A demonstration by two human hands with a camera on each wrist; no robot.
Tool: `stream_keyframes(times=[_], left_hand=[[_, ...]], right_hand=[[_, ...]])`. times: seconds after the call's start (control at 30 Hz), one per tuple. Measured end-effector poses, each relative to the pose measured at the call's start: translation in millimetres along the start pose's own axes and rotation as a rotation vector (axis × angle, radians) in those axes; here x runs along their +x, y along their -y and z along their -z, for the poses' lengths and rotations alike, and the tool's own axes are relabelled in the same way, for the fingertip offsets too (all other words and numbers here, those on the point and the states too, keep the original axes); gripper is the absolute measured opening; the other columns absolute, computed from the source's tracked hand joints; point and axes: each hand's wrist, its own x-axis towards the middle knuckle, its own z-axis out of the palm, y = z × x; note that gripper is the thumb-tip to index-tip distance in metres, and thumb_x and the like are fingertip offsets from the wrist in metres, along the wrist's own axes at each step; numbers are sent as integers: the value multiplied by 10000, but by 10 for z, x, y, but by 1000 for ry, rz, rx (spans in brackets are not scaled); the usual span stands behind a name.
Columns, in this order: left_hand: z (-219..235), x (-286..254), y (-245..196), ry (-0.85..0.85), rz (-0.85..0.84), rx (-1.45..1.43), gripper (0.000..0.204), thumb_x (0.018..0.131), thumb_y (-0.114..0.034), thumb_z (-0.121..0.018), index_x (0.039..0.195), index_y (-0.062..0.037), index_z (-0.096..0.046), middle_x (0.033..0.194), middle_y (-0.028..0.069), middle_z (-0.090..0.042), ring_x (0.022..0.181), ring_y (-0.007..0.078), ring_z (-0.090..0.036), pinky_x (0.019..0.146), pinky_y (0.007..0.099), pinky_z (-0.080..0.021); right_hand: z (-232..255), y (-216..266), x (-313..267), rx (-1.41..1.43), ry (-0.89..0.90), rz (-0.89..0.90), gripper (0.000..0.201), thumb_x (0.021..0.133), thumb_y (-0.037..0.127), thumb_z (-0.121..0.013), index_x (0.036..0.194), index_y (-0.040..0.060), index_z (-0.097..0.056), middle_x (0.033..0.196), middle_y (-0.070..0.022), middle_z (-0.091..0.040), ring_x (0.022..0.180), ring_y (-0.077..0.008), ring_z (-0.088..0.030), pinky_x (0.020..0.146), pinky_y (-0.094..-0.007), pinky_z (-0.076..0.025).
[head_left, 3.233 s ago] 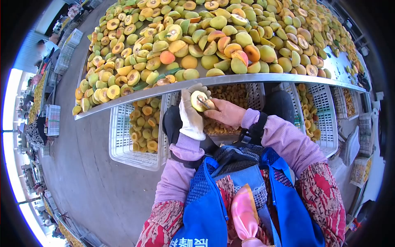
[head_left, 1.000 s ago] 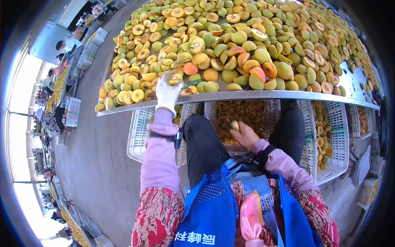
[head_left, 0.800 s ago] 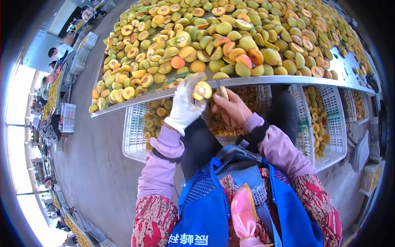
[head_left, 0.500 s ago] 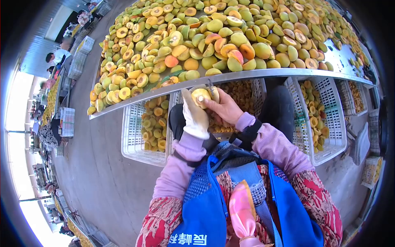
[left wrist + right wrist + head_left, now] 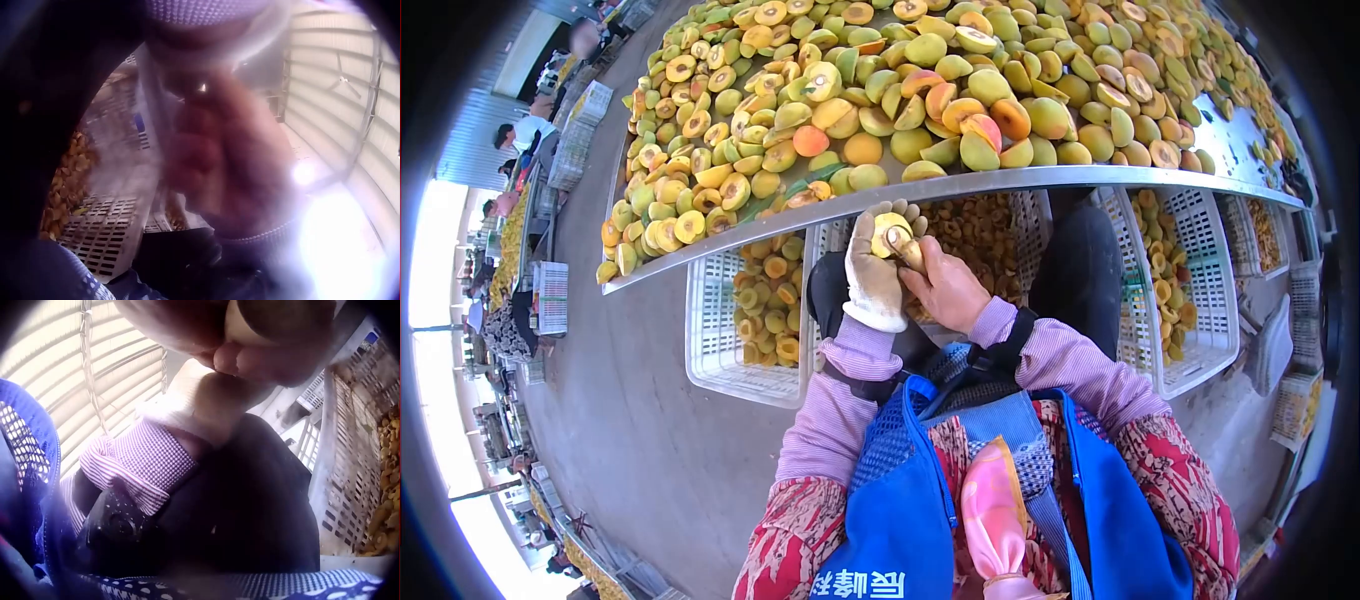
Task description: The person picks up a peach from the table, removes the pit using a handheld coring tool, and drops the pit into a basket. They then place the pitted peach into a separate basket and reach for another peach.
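My gloved left hand [image 5: 873, 280] cups a yellow peach half [image 5: 885, 222], cut face up, just before the table's front edge. In my bare right hand [image 5: 954, 288] is a pitting tool with a short wooden handle [image 5: 911, 257]. Its curved metal end lies at the pit in the cut face. The right wrist view shows the curled right fingers [image 5: 275, 359] around the handle, with the glove [image 5: 215, 394] behind. In the left wrist view the right hand [image 5: 231, 156] appears blurred; the peach half is hidden there.
Peach halves and whole peaches [image 5: 830, 110] heap the metal-edged table [image 5: 800, 215]. White plastic crates of halves stand below, at left [image 5: 725, 375] and right [image 5: 1200, 290]; another crate with fruit pieces [image 5: 970, 225] sits between the knees. Other people work at far-left tables.
The left hand has brought a peach half back from the table edge to the middle. The right hand has risen from over the middle crate and set the tool to the cut face.
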Motion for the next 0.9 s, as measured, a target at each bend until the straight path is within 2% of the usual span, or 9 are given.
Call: stream_keyframes(times=[0.07, 0.2, 0.37, 0.47, 0.63, 0.7, 0.8, 0.87, 0.9], left_hand=[[24, -1, -11, 41, -10, -4, 270, 933, -243, -383, 1028, -24, -510, 1001, 140, -591, 918, 262, -586, 823, 376, -498], [16, 39, -42, 57, 14, 17, 292, 917, -300, -433, 1010, -36, -519, 931, 115, -595, 868, 254, -592, 792, 376, -504], [-9, -5, -46, -26, -26, 66, 424, 901, -472, -409, 897, -62, -518, 860, 91, -590, 799, 228, -592, 747, 366, -513], [-50, 6, -77, -21, -25, 62, 418, 926, -457, -358, 901, -62, -494, 850, 76, -547, 799, 212, -586, 731, 353, -513], [26, 29, -40, -20, -55, 23, 404, 904, -450, -430, 917, -55, -513, 879, 81, -569, 809, 216, -590, 742, 361, -509], [29, 46, -30, -10, -144, 48, 381, 894, -426, -468, 916, -51, -529, 878, 84, -579, 804, 219, -593, 742, 364, -508], [94, 57, -45, 11, -148, 103, 366, 924, -421, -397, 926, -69, -499, 914, 77, -563, 881, 217, -565, 801, 356, -482], [93, 21, -89, -10, -152, 104, 353, 927, -405, -399, 890, -70, -504, 877, 79, -567, 846, 221, -575, 769, 354, -488], [100, 0, -133, 0, -89, 66, 345, 928, -395, -401, 868, -72, -505, 857, 82, -570, 822, 224, -578, 749, 352, -491]], right_hand=[[0, -12, 35, 11, -24, 9, 311, 867, 208, -511, 1006, -14, -343, 821, -289, -549, 803, -452, -535, 669, -466, -428], [-34, -35, 85, 0, -94, 71, 338, 860, 241, -496, 967, -41, -343, 759, -285, -557, 749, -447, -544, 642, -473, -435], [37, 79, 93, -2, 117, -13, 307, 857, 181, -515, 1004, -30, -347, 819, -283, -551, 780, -449, -533, 643, -448, -437], [14, 106, 101, 31, 71, -10, 308, 853, 184, -520, 998, -28, -349, 824, -287, -549, 782, -448, -532, 641, -451, -435], [-103, 100, 88, 25, -27, 6, 330, 848, 192, -515, 1011, -36, -340, 821, -291, -551, 789, -449, -536, 657, -456, -439], [-87, 126, 104, 33, -40, 7, 326, 842, 191, -507, 1001, -38, -337, 812, -292, -555, 787, -450, -541, 662, -462, -441], [-57, 175, 132, 18, 13, -14, 352, 836, 200, -514, 1026, -40, -339, 819, -289, -558, 805, -442, -548, 678, -450, -450], [4, 181, 166, 14, 166, -79, 346, 824, 205, -525, 1004, -49, -374, 826, -282, -563, 815, -432, -558, 688, -436, -457], [10, 157, 170, 13, 164, -86, 346, 824, 205, -525, 1004, -49, -374, 826, -282, -563, 815, -432, -558, 688, -436, -457]])
